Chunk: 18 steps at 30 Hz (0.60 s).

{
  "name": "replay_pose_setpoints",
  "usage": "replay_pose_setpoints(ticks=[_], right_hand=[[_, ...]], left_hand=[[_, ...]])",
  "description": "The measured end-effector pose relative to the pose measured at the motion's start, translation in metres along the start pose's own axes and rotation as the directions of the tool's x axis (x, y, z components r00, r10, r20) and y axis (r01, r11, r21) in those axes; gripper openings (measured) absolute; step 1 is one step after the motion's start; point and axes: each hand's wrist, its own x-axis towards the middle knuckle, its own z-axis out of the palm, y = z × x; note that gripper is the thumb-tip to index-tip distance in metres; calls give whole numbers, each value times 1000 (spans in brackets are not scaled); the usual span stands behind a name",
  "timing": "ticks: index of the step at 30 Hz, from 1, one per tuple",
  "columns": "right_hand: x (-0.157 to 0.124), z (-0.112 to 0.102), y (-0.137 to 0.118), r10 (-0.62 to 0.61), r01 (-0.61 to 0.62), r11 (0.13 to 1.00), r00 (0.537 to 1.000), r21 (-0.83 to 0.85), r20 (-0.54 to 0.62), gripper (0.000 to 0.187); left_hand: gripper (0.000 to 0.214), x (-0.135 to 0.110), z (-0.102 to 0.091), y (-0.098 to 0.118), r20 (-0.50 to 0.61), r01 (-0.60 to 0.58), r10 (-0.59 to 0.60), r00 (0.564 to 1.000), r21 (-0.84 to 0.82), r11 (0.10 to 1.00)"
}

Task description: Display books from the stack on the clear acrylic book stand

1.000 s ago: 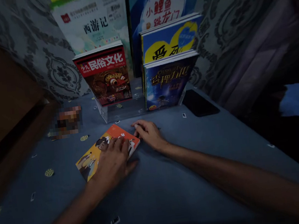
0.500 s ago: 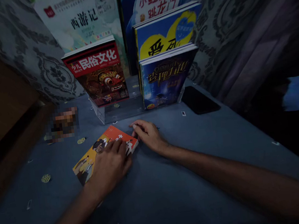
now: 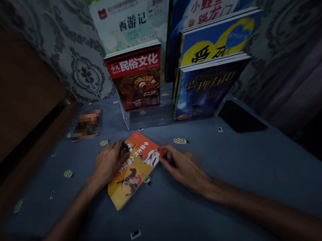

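A small orange and yellow book (image 3: 136, 178) with Chinese lettering and a horse rider on its cover lies slantwise on the blue patterned tablecloth (image 3: 173, 224). My left hand (image 3: 109, 162) is at its upper left edge, fingers curled over the cover. At the right corner, my right hand (image 3: 186, 168) pinches the book between thumb and fingers. The undersides of both grips are hidden. Beyond the book stands a clear acrylic rack (image 3: 149, 119) holding a red-topped book (image 3: 138, 82) on the left and a dark blue book (image 3: 204, 91) on the right.
Taller books, a pale green one (image 3: 134, 22) and a blue one (image 3: 213, 0), stand behind. A blue and yellow book (image 3: 216, 43) is between. A black phone-like slab (image 3: 242, 116) lies right of the rack. A pixelated item (image 3: 87, 124) is at left, near a brown wooden panel (image 3: 14, 95).
My left hand has slid from across the cover to the book's left edge, uncovering the title and rider. My right hand has come onto the right corner. The view has shifted left.
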Motion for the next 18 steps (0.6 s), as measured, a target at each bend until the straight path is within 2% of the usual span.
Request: replay_pose_setpoints(ticks=[4, 6, 7, 9, 11, 13, 15, 18], right_hand=[[0, 1, -5, 7, -9, 997, 1000, 83, 27, 25], [5, 2, -6, 28, -30, 993, 1000, 118, 12, 23], [7, 2, -5, 36, -36, 990, 999, 135, 6, 22], [11, 4, -3, 39, -38, 985, 999, 166, -3, 22], [13, 6, 0, 41, -37, 980, 999, 198, -14, 23], [12, 9, 3, 62, -54, 971, 998, 233, -28, 27], [10, 12, 5, 86, -70, 962, 995, 265, -49, 34], [7, 15, 7, 115, -80, 951, 988, 298, -102, 50]], left_hand=[[34, 7, 6, -9, -21, 103, -109, 994, -190, 976], [38, 12, 8, -14, 35, 194, -197, 980, -410, 891], [37, 14, 9, -17, 97, 245, -230, 968, -541, 805], [33, 17, 11, -19, 253, 352, -250, 935, -758, 549], [30, 17, 13, -18, 366, 427, -246, 897, -861, 276], [26, 17, 15, -13, 409, 442, -267, 872, -894, 71], [22, 17, 16, -6, 423, 422, -294, 857, -904, -71], [15, 16, 15, 2, 431, 381, -295, 853, -900, -213]])
